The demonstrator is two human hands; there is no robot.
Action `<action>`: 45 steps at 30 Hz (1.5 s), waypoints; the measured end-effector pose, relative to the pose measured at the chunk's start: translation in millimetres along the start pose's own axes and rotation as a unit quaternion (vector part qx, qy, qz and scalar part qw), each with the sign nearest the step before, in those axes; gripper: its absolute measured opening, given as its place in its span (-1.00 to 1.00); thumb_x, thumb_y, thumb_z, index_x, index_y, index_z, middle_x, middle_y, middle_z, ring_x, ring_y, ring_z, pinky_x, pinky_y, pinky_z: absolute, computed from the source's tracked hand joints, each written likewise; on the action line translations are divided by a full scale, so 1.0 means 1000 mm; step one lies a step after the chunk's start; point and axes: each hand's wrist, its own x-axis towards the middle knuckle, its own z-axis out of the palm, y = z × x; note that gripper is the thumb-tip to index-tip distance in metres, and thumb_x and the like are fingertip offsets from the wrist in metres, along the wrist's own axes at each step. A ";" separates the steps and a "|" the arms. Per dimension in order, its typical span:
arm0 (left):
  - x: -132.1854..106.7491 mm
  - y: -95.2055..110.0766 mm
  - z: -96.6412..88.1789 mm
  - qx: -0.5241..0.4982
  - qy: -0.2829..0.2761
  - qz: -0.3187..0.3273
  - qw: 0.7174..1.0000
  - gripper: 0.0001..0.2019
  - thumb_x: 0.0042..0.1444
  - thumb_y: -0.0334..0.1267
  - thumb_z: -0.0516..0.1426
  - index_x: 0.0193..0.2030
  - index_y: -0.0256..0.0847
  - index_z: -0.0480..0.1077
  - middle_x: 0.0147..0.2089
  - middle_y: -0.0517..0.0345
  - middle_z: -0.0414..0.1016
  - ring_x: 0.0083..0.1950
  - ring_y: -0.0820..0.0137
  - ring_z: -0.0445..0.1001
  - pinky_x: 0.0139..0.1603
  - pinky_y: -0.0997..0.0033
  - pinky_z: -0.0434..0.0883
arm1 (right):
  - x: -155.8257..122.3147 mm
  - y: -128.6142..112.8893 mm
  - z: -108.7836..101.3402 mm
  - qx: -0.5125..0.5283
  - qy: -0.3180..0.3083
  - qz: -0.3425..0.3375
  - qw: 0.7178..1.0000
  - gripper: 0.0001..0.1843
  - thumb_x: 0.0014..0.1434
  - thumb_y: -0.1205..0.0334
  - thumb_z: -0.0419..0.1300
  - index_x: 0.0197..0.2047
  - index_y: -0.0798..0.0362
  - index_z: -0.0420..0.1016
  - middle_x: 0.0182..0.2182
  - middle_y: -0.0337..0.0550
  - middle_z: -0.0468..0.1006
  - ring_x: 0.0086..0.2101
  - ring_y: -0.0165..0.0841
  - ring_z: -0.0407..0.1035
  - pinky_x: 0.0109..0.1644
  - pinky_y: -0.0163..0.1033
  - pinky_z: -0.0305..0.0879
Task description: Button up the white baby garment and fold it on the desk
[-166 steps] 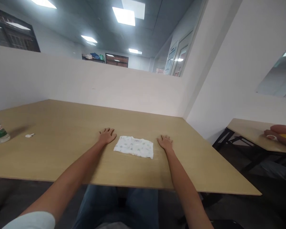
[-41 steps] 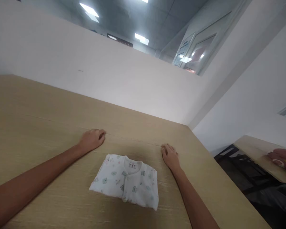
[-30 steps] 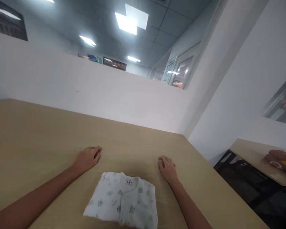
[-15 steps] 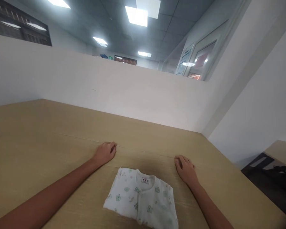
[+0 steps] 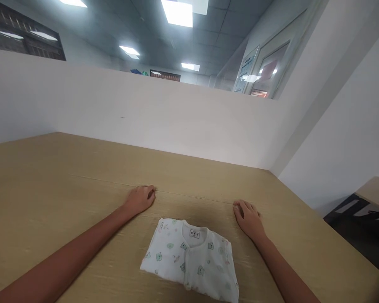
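We look down on a pale wooden surface (image 5: 50, 176), and both our hands lie on it, palms down, holding nothing. Our left hand (image 5: 139, 199) rests up and to the left of a folded baby garment (image 5: 191, 264), its fingers (image 5: 150, 194) curled loosely inward and close together, tips on the wood. It is near the cloth but not touching it; a strip of bare wood shows between them. Our right hand (image 5: 249, 218) sits on the other side, just beyond the garment's upper right corner, its fingers (image 5: 241, 207) relaxed, slightly apart and pointing away from us. It too is clear of the fabric.

The garment lies between our forearms, close to the near edge of the surface, folded into a neat rectangle. It is white with small green and pink prints, its collar and label facing away from us and a buttoned placket running down the middle. It sits a little askew, its right side nearer to us than its left.

Behind the surface stands a white partition (image 5: 145, 113). At far right we catch the corner of another table (image 5: 377, 191) over a dark frame.
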 end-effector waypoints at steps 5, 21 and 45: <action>-0.001 0.002 0.005 0.011 0.014 -0.011 1.000 -0.49 0.22 0.04 -0.27 0.06 0.08 0.39 0.11 0.12 0.54 0.15 0.21 0.54 0.11 0.20 0.48 | -0.001 0.002 0.002 -0.002 0.001 0.000 1.000 -0.47 0.30 -0.17 -0.18 0.04 -0.13 0.46 0.17 -0.33 0.44 0.19 -0.17 0.20 0.23 0.11 0.02; -0.006 0.004 0.009 0.041 0.040 0.002 0.998 -0.47 0.21 0.07 -0.35 0.03 0.03 0.32 0.00 0.12 0.55 0.04 0.31 0.53 -0.13 0.46 0.24 | 0.000 0.005 0.005 -0.003 0.012 -0.009 1.000 -0.54 0.37 -0.11 -0.11 0.06 -0.11 0.47 0.18 -0.27 0.44 0.18 -0.16 0.20 0.25 0.09 0.03; -0.006 0.005 0.008 0.045 0.031 -0.005 0.999 -0.46 0.21 0.06 -0.34 0.07 0.01 0.31 0.02 0.09 0.53 0.05 0.30 0.52 -0.06 0.40 0.39 | -0.003 0.002 0.004 0.000 0.014 -0.010 1.000 -0.56 0.37 -0.08 -0.10 0.05 -0.10 0.47 0.19 -0.26 0.44 0.19 -0.17 0.21 0.24 0.10 0.00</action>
